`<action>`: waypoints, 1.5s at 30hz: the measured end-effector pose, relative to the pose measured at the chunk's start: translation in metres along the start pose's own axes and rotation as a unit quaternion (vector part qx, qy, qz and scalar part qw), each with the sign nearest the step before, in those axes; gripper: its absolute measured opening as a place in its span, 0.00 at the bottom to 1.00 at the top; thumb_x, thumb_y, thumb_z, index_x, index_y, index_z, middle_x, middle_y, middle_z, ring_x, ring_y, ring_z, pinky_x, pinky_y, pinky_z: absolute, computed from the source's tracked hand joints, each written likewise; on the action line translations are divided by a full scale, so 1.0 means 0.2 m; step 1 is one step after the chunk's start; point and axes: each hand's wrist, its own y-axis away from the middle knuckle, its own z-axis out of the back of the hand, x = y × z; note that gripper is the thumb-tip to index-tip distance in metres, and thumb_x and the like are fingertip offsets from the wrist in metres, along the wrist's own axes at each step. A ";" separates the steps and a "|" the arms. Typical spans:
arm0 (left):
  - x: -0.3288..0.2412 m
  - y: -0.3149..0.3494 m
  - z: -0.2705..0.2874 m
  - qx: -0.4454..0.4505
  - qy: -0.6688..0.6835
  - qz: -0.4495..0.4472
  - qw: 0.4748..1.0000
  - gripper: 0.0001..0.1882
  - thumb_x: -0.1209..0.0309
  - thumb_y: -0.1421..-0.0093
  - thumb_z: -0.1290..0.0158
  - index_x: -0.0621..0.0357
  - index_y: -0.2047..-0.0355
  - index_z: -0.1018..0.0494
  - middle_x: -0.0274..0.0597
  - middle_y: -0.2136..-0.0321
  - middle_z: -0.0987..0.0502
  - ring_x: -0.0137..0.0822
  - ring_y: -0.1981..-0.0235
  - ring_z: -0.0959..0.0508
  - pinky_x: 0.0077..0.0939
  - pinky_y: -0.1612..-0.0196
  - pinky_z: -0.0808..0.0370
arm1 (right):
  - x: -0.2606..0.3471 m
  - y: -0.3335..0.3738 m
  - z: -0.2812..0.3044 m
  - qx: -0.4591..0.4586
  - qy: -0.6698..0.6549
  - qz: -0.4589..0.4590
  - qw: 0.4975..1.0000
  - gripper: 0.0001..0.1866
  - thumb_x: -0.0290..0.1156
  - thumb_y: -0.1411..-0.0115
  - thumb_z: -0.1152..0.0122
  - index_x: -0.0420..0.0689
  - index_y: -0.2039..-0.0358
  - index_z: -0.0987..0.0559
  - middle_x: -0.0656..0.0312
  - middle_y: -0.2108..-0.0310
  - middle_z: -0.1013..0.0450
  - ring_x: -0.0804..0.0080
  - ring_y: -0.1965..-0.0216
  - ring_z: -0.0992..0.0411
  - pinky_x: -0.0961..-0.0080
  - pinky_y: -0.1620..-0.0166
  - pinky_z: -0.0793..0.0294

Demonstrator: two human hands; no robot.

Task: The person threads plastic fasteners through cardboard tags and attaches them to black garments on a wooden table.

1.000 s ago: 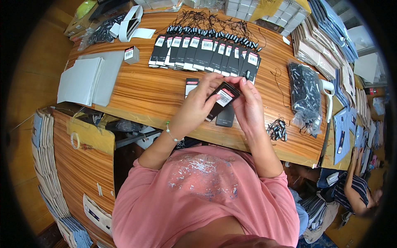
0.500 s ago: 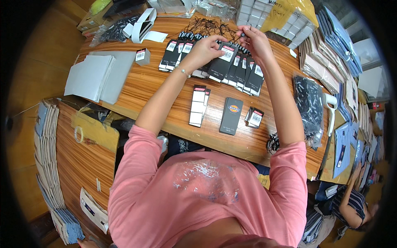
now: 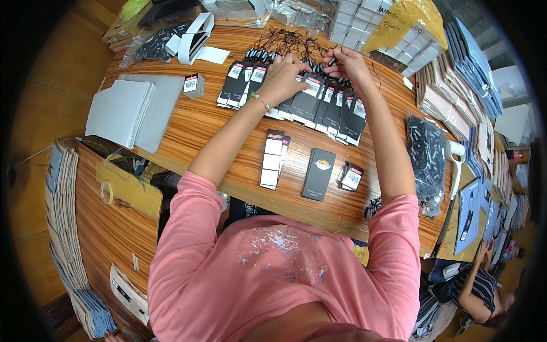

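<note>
While half-curled, left hand, grip unclear, at left edge of black tag, right hand in pinch on dark fastener.

A loose pink top is worn, its sleeves cut off near the elbows. Its front is marked by a cracked, patchy print in white and grey-blue. The left wrist is circled by a thin beaded bracelet.
</note>
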 end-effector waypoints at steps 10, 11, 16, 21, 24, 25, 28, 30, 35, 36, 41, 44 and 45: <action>-0.01 0.01 0.01 0.020 -0.044 0.003 0.999 0.18 0.58 0.55 0.43 0.42 0.62 0.25 0.39 0.61 0.33 0.42 0.57 0.37 0.34 0.53 0.39 | -0.04 -0.10 0.06 -0.002 -0.038 -0.011 0.999 0.11 0.33 0.39 0.58 0.41 0.66 0.29 0.62 0.72 0.28 0.79 0.77 0.29 0.85 0.75 0.28; -0.01 0.00 0.01 0.018 -0.048 0.000 0.999 0.18 0.57 0.54 0.43 0.41 0.61 0.25 0.39 0.60 0.33 0.42 0.57 0.38 0.34 0.53 0.39 | -0.04 -0.11 0.06 -0.004 -0.049 -0.006 0.999 0.11 0.33 0.39 0.57 0.40 0.65 0.29 0.62 0.71 0.28 0.78 0.77 0.29 0.84 0.74 0.28; -0.04 0.05 0.04 -0.002 -0.033 -0.014 0.999 0.21 0.57 0.52 0.45 0.45 0.57 0.28 0.40 0.59 0.33 0.43 0.57 0.38 0.34 0.53 0.39 | -0.01 -0.03 0.13 -0.039 0.022 -0.008 0.999 0.16 0.36 0.42 0.51 0.37 0.58 0.31 0.59 0.67 0.30 0.76 0.76 0.28 0.83 0.76 0.29; -0.23 0.23 0.18 -0.023 -0.031 -0.060 0.997 0.23 0.58 0.51 0.46 0.49 0.54 0.32 0.41 0.57 0.34 0.42 0.55 0.38 0.34 0.51 0.40 | 0.08 0.25 0.31 -0.072 0.164 0.038 0.983 0.22 0.39 0.42 0.52 0.42 0.50 0.35 0.63 0.61 0.30 0.80 0.73 0.31 0.81 0.65 0.30; -0.29 0.34 0.22 0.000 -0.062 -0.078 0.995 0.21 0.58 0.49 0.48 0.49 0.55 0.31 0.40 0.57 0.34 0.41 0.55 0.39 0.35 0.50 0.41 | 0.15 0.52 0.34 0.000 0.200 0.021 0.980 0.21 0.42 0.42 0.52 0.42 0.52 0.32 0.64 0.64 0.28 0.82 0.73 0.34 0.81 0.64 0.32; -0.26 0.34 0.20 -0.009 -0.078 -0.074 0.994 0.20 0.58 0.49 0.48 0.49 0.56 0.31 0.40 0.56 0.34 0.41 0.55 0.39 0.34 0.50 0.41 | 0.15 0.62 0.32 0.013 0.211 0.022 0.977 0.21 0.41 0.43 0.52 0.41 0.53 0.31 0.64 0.65 0.28 0.81 0.73 0.35 0.81 0.64 0.33; -0.20 0.31 0.18 -0.015 -0.120 -0.067 0.990 0.19 0.58 0.46 0.51 0.43 0.54 0.31 0.41 0.55 0.35 0.42 0.54 0.39 0.35 0.50 0.42 | 0.15 0.93 0.26 0.039 0.202 0.013 0.979 0.17 0.37 0.43 0.49 0.40 0.57 0.28 0.65 0.70 0.28 0.81 0.72 0.35 0.84 0.66 0.33; -0.21 0.29 0.16 -0.014 -0.136 -0.094 0.986 0.18 0.58 0.45 0.53 0.40 0.53 0.32 0.41 0.54 0.35 0.42 0.53 0.39 0.36 0.49 0.43 | 0.08 1.10 0.24 0.035 0.213 0.041 0.976 0.16 0.35 0.44 0.48 0.38 0.58 0.28 0.64 0.71 0.28 0.81 0.73 0.35 0.82 0.65 0.33; -0.23 0.27 0.08 0.016 -0.157 -0.147 0.976 0.19 0.56 0.45 0.54 0.37 0.51 0.33 0.42 0.49 0.40 0.46 0.49 0.42 0.42 0.47 0.46 | -0.08 1.37 0.20 -0.062 0.203 0.014 0.977 0.14 0.32 0.45 0.47 0.36 0.62 0.26 0.62 0.73 0.29 0.81 0.74 0.36 0.83 0.69 0.36; -0.21 0.27 0.07 0.022 -0.171 -0.143 0.975 0.19 0.56 0.45 0.54 0.37 0.51 0.33 0.42 0.48 0.41 0.47 0.49 0.41 0.42 0.47 0.46 | -0.10 1.41 0.20 -0.082 0.194 0.016 0.977 0.14 0.32 0.45 0.47 0.36 0.62 0.26 0.62 0.73 0.28 0.81 0.74 0.36 0.83 0.69 0.36; -0.29 0.37 0.10 -0.005 -0.124 -0.127 0.984 0.27 0.54 0.46 0.52 0.43 0.46 0.39 0.45 0.47 0.42 0.46 0.48 0.42 0.40 0.47 0.46 | -0.14 1.45 0.18 -0.166 0.268 0.064 0.947 0.11 0.28 0.48 0.46 0.38 0.64 0.25 0.59 0.72 0.29 0.74 0.73 0.35 0.80 0.67 0.36; -0.44 0.50 0.13 0.048 -0.046 -0.134 0.989 0.31 0.52 0.50 0.49 0.51 0.48 0.38 0.43 0.51 0.37 0.44 0.51 0.40 0.37 0.48 0.45 | -0.14 1.41 0.16 -0.174 0.371 0.109 0.906 0.11 0.27 0.51 0.43 0.38 0.66 0.25 0.56 0.70 0.31 0.63 0.67 0.34 0.72 0.62 0.36; -0.47 0.55 0.11 0.084 -0.043 -0.128 0.987 0.32 0.52 0.51 0.48 0.52 0.48 0.38 0.43 0.52 0.36 0.43 0.52 0.40 0.37 0.48 0.45 | -0.16 1.40 0.15 -0.166 0.395 0.132 0.894 0.11 0.27 0.51 0.43 0.38 0.66 0.25 0.56 0.69 0.31 0.61 0.65 0.35 0.70 0.61 0.36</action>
